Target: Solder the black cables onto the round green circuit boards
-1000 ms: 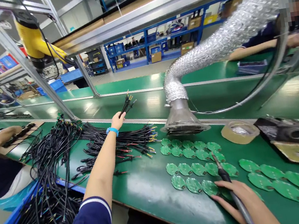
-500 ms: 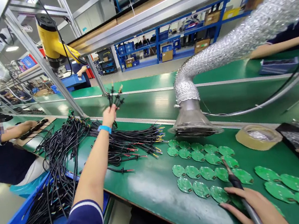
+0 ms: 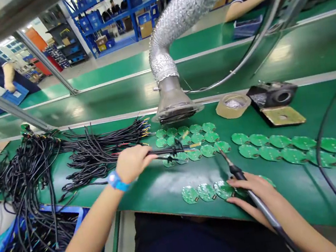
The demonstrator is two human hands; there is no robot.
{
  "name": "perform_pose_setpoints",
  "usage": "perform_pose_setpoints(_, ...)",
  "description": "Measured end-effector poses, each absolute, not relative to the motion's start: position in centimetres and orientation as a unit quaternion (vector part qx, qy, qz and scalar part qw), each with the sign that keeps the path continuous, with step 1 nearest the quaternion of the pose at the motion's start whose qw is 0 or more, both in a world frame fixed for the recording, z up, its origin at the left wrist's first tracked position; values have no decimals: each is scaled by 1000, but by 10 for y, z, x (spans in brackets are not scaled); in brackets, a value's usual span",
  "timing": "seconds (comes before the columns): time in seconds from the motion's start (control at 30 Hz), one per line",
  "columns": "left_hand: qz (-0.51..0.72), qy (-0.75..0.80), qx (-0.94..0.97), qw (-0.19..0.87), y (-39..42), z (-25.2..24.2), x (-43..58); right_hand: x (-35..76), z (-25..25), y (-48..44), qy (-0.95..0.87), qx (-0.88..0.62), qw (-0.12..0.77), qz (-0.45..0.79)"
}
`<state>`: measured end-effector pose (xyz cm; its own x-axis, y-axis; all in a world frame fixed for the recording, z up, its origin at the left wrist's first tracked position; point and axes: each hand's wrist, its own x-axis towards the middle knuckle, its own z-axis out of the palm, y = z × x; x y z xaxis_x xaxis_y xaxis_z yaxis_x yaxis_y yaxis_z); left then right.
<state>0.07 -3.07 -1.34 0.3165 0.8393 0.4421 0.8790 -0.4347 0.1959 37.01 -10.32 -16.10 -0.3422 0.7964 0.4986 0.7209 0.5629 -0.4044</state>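
My left hand (image 3: 134, 163), with a blue wristband, is closed round several black cables (image 3: 171, 150); their stripped ends reach over rows of round green circuit boards (image 3: 207, 151). A soldering iron (image 3: 238, 172) lies in my right hand (image 3: 256, 195), its tip pointing up and left at a board in the middle rows. The fingers of that hand are near a front row of boards (image 3: 190, 195). Left of the boards, a spread of black cables (image 3: 95, 143) with coloured wire ends rests on the green table (image 3: 152, 191).
A fume hood (image 3: 175, 101) on a silver duct hangs behind the boards. Tape (image 3: 232, 105) and a soldering stand (image 3: 278, 103) sit at the back right, more boards (image 3: 292, 155) at right. A blue bin (image 3: 81, 219) of cables stands lower left. Other people work beyond.
My left hand has come down and right with the cables, from raised above the pile to over the boards. The view has turned right and down. The front row now lies apart from the others.
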Motion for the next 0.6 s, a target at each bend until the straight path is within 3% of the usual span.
perform_pose_setpoints(0.13,-246,-485,-838,42,-28,-63,31,368,-159,-107,-810,-482,331,54)
perform_pose_setpoints(0.27,-290,-469,-834,-7,-30,-65,42,362,-155,-105,-810,-492,316,48)
perform_pose_setpoints(0.4,-194,-381,-901,-67,-32,-63,61,354,-143,-103,-824,-460,329,35)
perform_pose_setpoints(0.6,-132,-363,-922,-37,-30,-65,70,351,-130,-108,-827,-462,317,52)
